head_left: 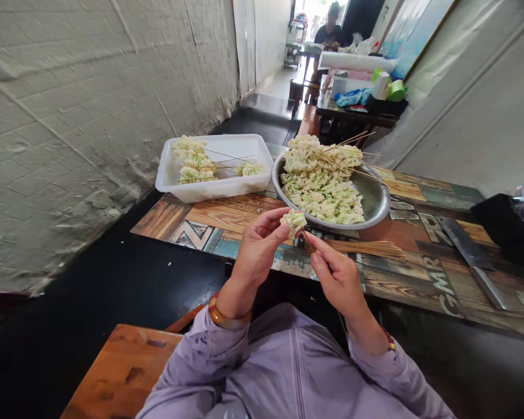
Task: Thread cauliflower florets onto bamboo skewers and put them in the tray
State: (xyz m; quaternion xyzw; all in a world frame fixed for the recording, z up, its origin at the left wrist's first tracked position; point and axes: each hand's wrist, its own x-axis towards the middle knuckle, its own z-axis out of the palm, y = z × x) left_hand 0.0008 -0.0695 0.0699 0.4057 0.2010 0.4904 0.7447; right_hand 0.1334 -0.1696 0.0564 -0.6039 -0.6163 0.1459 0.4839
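Note:
My left hand point(262, 241) is closed around a small cauliflower floret point(294, 221), pinching it between thumb and fingers. Just to its right, my right hand point(336, 273) grips a thin wooden skewer point(304, 231), whose upper end meets the floret. How far the skewer goes in cannot be seen. Beyond both hands stands a metal bowl point(378, 201) heaped with cauliflower florets point(323, 189), with several skewered pieces on top. A bundle of bare skewers point(367, 248) lies on the table in front of the bowl, partly behind my right hand.
A white plastic tub point(227, 189) with skewered cauliflower stands left of the bowl. On the right of the patterned table point(402, 285) lies a cleaver point(471, 256), near a black container point(502, 227). A wooden stool point(117, 372) is at lower left. A person point(329, 32) sits far back.

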